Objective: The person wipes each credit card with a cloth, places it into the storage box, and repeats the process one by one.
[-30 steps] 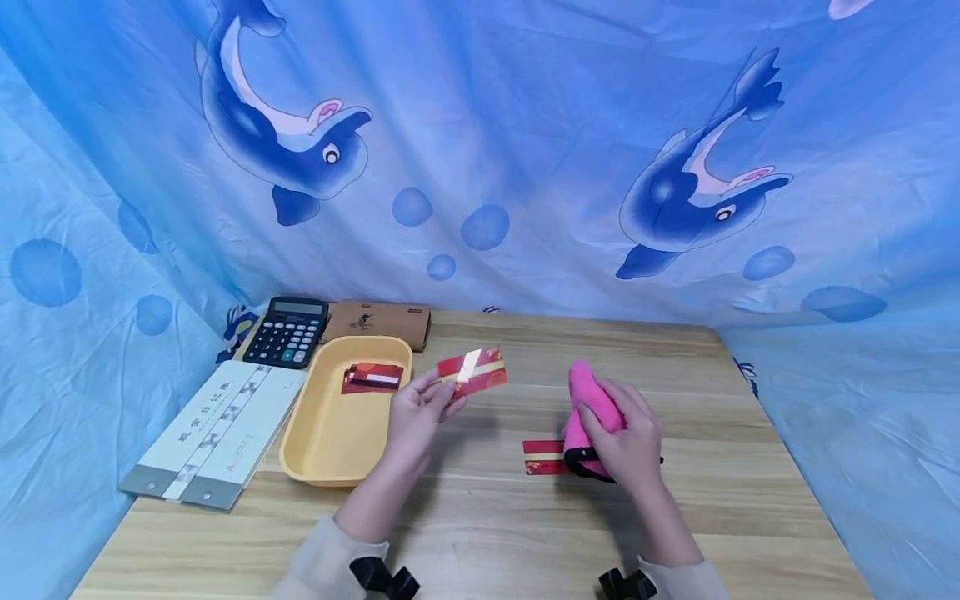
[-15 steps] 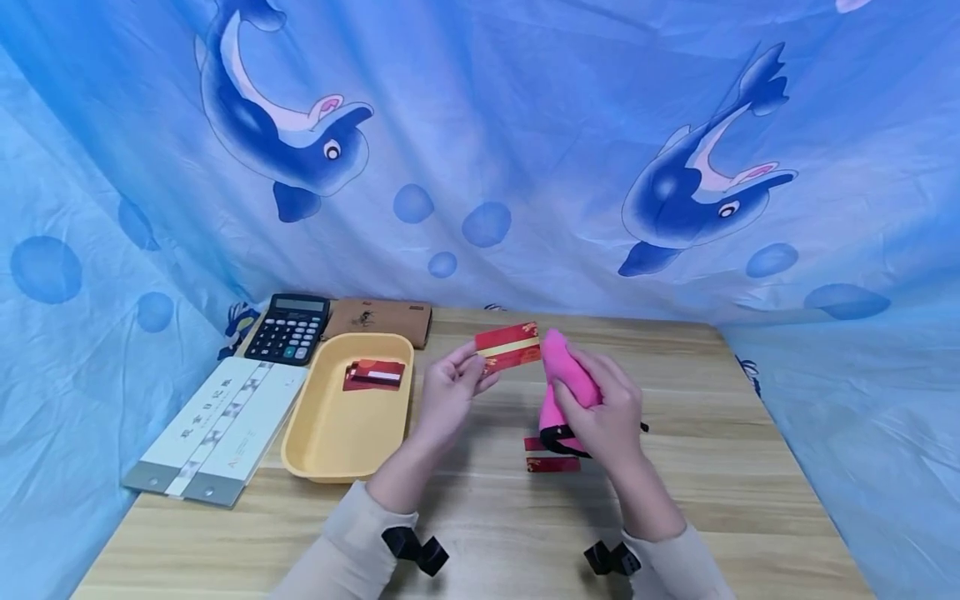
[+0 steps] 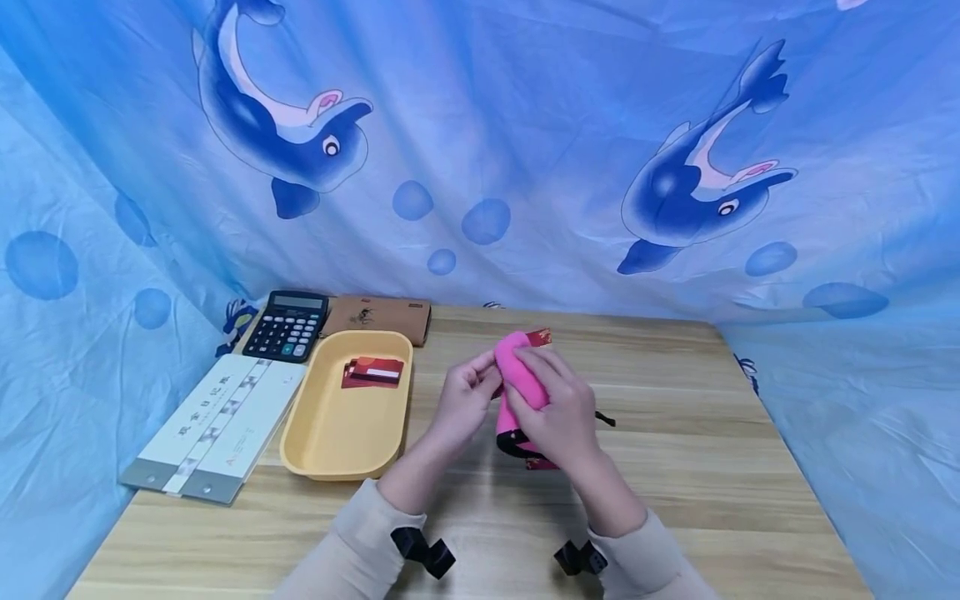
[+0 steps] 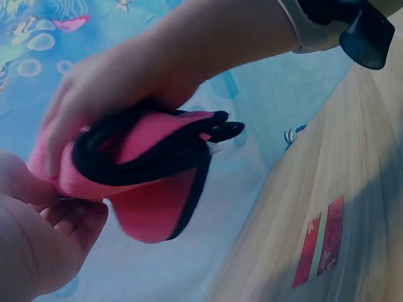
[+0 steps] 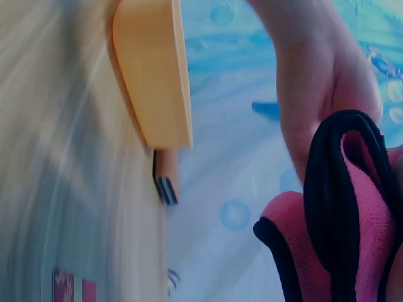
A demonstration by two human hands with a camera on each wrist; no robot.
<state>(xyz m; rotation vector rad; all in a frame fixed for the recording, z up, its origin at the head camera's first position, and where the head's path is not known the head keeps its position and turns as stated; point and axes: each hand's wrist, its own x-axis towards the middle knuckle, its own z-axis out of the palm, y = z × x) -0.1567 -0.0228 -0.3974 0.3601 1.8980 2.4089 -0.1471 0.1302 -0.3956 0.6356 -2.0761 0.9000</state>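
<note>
A folded pink cloth with black edging (image 3: 520,375) is gripped by my right hand (image 3: 558,408), its fingers wrapped over the top. My left hand (image 3: 467,396) pinches a red card, mostly hidden behind the cloth; one corner of the card (image 3: 540,337) shows beyond it. In the left wrist view the cloth (image 4: 157,207) is bunched, and both hands meet at its edge. Below the hands, another red card with a pale stripe (image 4: 319,242) lies flat on the wooden table.
To the left stands a yellow tray (image 3: 341,433) with several red cards (image 3: 378,372) in it. Beyond it are a black calculator (image 3: 287,327) and a brown wallet (image 3: 382,319). A white and grey booklet (image 3: 217,425) lies left of the tray.
My right hand has moved left with the pink cloth, and my left hand has moved right with its card. The cloth now covers most of that card.
</note>
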